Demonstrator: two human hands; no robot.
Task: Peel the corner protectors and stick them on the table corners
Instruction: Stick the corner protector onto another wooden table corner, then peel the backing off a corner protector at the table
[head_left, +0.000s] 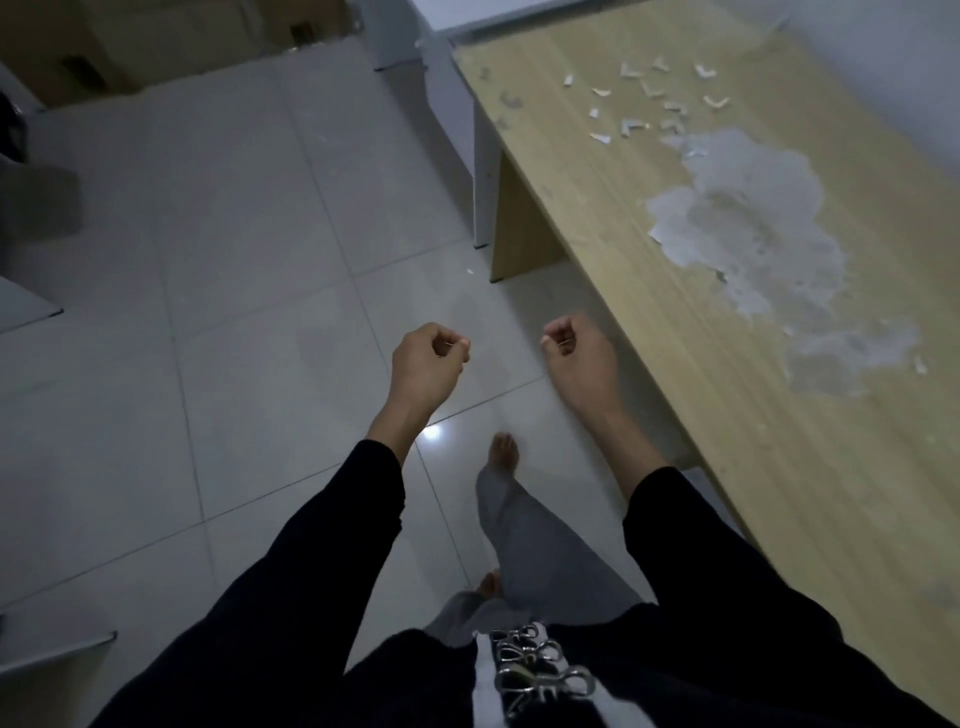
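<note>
Nearest, two black sleeves (337, 545) reach forward over the tiled floor (234, 260). The left hand (428, 358) and right hand (574, 353) hang side by side at mid-frame, apart from each other and resting on nothing. Each has its fingers curled in with the thumb laid against the forefinger; whether either pinches a protector I cannot tell, since nothing shows plainly at the fingertips.

The right hand is the nearer to the table (649, 322), which lies at its 3 o'clock, just beside the wrist; the table's long edge runs from 5 o'clock to 11 o'clock across the view. Farther along the top, past a grey stripped patch (753, 208) at 2 o'clock, small white bits (631, 126) lie scattered at 1 o'clock, some bent like an L; protectors or peeled backings, too small to say.

The only corner (462, 52) in sight is the far-left one, near 12 o'clock from the right hand; whether it wears a protector is too blurred to tell. Reaching it likely means walking along the edge, right hand leading.
</note>
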